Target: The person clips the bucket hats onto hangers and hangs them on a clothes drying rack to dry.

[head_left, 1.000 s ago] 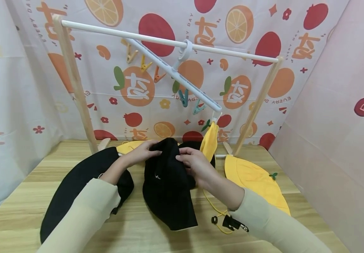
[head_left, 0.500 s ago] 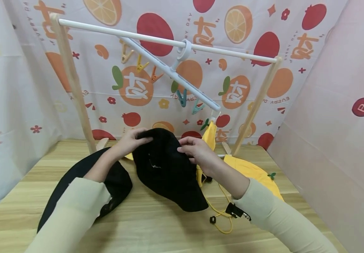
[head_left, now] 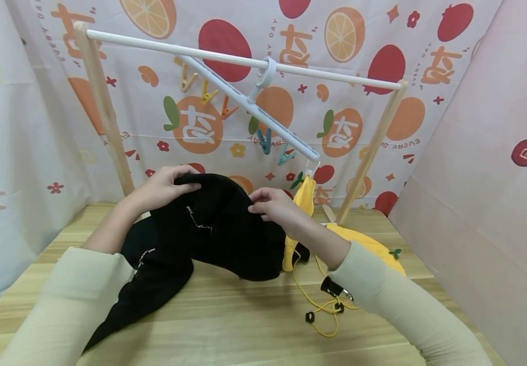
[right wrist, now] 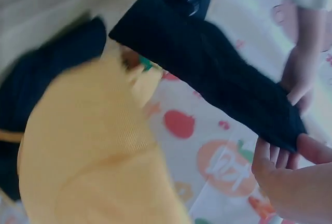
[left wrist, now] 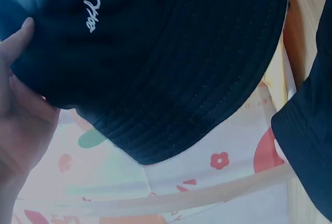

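Note:
Both hands hold up a black bucket hat (head_left: 231, 229) with white script stitched on its side. The left hand (head_left: 165, 190) pinches its upper left edge, thumb on the near face and fingers behind, as the left wrist view of the hat (left wrist: 171, 58) also shows. At the upper right, the right hand (head_left: 274, 206) pinches the cloth; in the right wrist view its fingers (right wrist: 275, 156) and thumb close on the hat's edge. A second black hat (head_left: 163, 284) lies on the table, partly under the left forearm. Beside the right hand, a yellow hat (head_left: 304, 198) hangs from the hanger.
A pale blue hanger (head_left: 250, 104) dangles slanted from the rack's white bar (head_left: 190, 51), with several coloured clothespins (head_left: 263, 142) along it. Another yellow hat (head_left: 369, 241) lies at the right, partly behind the right arm. A yellow cord (head_left: 320, 307) with black toggles trails on the wooden table (head_left: 227, 325).
The held black hat has been raised and spread out, its brim swinging up off the table's middle. The left hand has moved left and up; the right hand has shifted slightly up.

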`<state>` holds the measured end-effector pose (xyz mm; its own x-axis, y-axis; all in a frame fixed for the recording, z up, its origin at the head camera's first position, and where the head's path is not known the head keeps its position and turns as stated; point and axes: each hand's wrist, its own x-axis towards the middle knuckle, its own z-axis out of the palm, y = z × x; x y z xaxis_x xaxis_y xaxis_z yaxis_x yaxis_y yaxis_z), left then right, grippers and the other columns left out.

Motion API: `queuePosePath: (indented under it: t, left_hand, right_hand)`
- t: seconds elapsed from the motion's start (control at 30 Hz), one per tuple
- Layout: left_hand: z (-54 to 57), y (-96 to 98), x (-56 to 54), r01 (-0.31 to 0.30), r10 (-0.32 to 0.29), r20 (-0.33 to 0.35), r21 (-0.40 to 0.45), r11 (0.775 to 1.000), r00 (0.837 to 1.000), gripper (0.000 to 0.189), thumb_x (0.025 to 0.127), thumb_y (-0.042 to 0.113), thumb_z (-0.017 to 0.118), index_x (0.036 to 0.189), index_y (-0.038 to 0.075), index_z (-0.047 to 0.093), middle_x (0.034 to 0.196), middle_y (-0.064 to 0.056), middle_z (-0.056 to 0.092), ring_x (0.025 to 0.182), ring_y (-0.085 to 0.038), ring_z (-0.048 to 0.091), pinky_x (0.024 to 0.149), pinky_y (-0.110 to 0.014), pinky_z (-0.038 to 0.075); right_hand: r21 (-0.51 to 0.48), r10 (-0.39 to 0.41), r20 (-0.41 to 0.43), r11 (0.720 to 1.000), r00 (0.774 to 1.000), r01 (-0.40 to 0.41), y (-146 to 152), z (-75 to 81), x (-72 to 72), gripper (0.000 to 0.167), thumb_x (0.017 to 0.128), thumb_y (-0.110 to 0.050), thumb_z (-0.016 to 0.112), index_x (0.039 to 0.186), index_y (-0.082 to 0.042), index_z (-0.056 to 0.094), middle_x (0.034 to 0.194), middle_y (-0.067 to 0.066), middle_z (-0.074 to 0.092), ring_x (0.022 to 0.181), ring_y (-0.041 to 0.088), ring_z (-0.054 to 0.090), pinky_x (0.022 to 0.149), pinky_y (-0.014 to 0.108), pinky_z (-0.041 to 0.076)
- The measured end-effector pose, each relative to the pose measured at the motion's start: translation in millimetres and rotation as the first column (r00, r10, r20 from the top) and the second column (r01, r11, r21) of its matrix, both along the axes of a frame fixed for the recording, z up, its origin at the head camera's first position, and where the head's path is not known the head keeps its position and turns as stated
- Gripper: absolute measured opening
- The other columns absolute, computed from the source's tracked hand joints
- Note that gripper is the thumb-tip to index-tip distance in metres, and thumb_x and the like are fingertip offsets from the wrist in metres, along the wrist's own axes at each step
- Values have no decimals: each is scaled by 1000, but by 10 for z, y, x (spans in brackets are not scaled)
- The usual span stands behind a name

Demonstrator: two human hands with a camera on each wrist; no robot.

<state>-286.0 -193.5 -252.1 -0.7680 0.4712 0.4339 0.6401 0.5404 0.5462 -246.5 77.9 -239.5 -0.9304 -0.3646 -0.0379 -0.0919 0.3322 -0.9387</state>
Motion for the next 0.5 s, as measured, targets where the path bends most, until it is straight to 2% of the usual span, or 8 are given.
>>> queuePosePath:
  t: [0.1,0.2,0.27,0.37,0.5]
  left_hand:
    - [15,-9,8,-24,24,-22,-29,999,999,20,91,12,59,109,4,60,96,-9,60,78,-21,50,69,-31,39]
    - [7,15,-5,-38,37,-23,-45,998,999,20,90,11,60,108,3,60,97,-11,61,80,-22,50,72,-35,39]
    - [-6,52,-29,-32,32,-4,-52,998,999,19,90,12,60,107,2,59,96,-11,61,81,-23,50,74,-38,39]
    - [-36,130,-66,-3,5,53,-40,999,999,18,90,12,60,103,1,55,91,-11,59,80,-25,49,75,-40,37]
    - [-109,275,-100,4,-10,151,40,999,989,20,91,15,60,100,0,50,84,-10,56,77,-24,49,74,-38,37]
  right_hand:
    - [174,25,-158,985,987,3,9,36,-144,12,88,-2,58,100,-1,59,93,7,59,84,19,54,74,28,45]
    - [334,71,-332,942,941,46,29,60,-291,8,87,-2,60,95,-1,61,88,7,61,81,19,56,71,28,46]
    - [397,85,-405,913,910,92,42,75,-377,7,87,-2,61,93,-2,62,87,6,62,81,18,57,71,27,46]
    - [449,80,-461,880,884,154,58,104,-487,6,87,-3,61,92,-3,63,86,6,63,79,18,58,70,28,46]
    - [466,39,-478,858,878,216,81,137,-622,6,87,-3,61,91,-4,65,84,5,63,78,18,58,70,29,46]
